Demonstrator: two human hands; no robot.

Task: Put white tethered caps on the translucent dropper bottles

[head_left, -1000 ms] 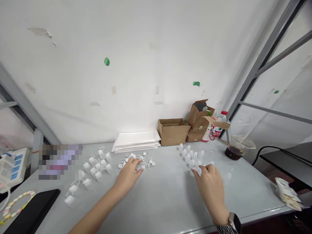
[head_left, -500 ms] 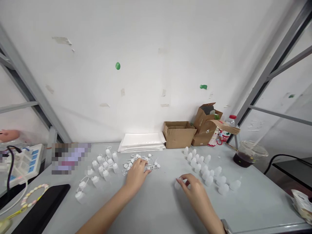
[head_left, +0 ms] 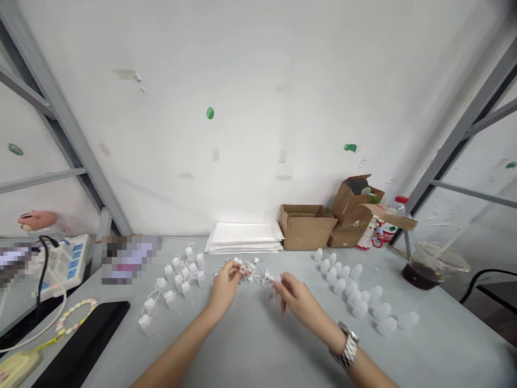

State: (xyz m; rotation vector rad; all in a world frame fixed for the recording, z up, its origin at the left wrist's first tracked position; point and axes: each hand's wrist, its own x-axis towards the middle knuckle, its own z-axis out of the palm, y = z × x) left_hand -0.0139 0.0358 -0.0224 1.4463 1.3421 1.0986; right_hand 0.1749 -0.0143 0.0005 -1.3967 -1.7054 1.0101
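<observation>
Holding a dark drink and a straw, the plastic cup [head_left: 434,265] stands on the desk [head_left: 250,345], far right. In a narrow grip, the left hand [head_left: 225,286] pinches a white cap [head_left: 243,269] by the loose caps [head_left: 256,261]; the right hand [head_left: 301,299], likewise narrow, holds a translucent bottle [head_left: 277,283] beside them.

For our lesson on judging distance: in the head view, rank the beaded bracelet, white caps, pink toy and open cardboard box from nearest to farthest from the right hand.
From the right hand:
1. White caps, just to its left.
2. Open cardboard box, beyond it.
3. Beaded bracelet, well off to the left.
4. Pink toy, farther left and back.
</observation>
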